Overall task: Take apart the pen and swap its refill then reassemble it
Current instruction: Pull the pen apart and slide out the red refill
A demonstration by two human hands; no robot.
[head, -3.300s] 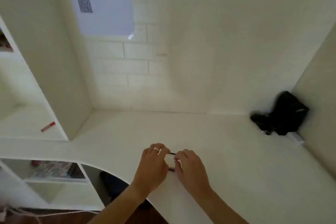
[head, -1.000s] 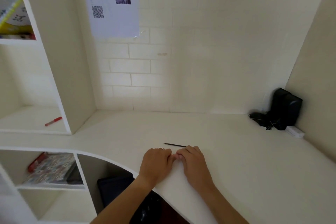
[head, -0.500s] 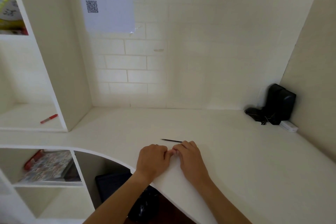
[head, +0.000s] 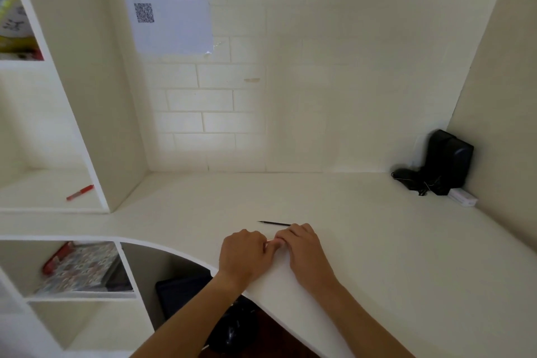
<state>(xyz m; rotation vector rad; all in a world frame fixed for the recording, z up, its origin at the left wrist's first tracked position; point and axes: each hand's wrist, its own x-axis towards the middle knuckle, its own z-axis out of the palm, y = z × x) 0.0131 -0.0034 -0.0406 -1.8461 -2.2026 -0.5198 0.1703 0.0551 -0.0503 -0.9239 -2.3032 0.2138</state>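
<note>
A thin black refill lies loose on the white desk, just beyond my fingers, its tip pointing left. My left hand and my right hand rest side by side on the desk near its curved front edge, fingers curled and fingertips meeting. Between the fingertips a sliver of a pale pen part shows; the rest of the pen is hidden inside my hands.
A red marker lies on the left shelf. Black gear and a small white box sit in the desk's far right corner. Books fill a cubby below left. A printed sheet hangs on the brick wall.
Since 3.3 s ago the black refill has left my hands and lies on the desk. My hands have closed together. Over the last second they barely move; only the camera shifts.
</note>
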